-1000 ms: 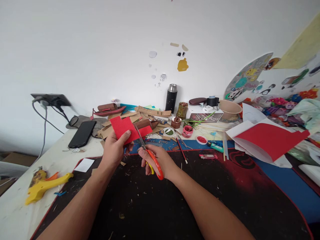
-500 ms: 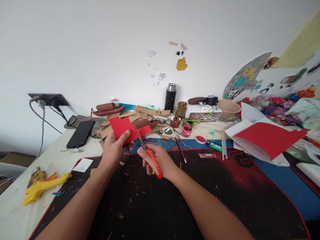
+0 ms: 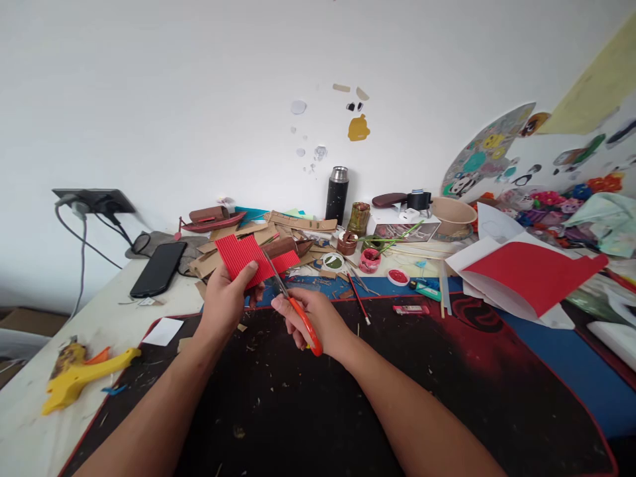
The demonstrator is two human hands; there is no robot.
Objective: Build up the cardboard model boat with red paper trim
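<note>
My left hand [image 3: 226, 295] pinches a sheet of red corrugated cardboard [image 3: 239, 255] by its lower edge, thumb on top. In my right hand [image 3: 311, 315] are scissors [image 3: 304, 318] with orange-red handles, their blades across the right part of the sheet. A strip of the red cardboard sticks out to the right of the blades. Both hands are raised over the far side of the black mat [image 3: 298, 411]. The fingers beneath the sheet are partly hidden.
A yellow glue gun [image 3: 84, 377] and a phone [image 3: 158, 269] lie at the left. Behind my hands are cardboard scraps, a brown model boat [image 3: 211, 218], a black thermos [image 3: 338, 193] and paint jars [image 3: 369, 262]. A paintbrush [image 3: 358, 298] lies right of the scissors, red paper [image 3: 534, 275] farther right.
The scissor handles look closer together, with less of the yellow inner part showing. The cardboard and both hands stay almost in place; the whole view has shifted slightly.
</note>
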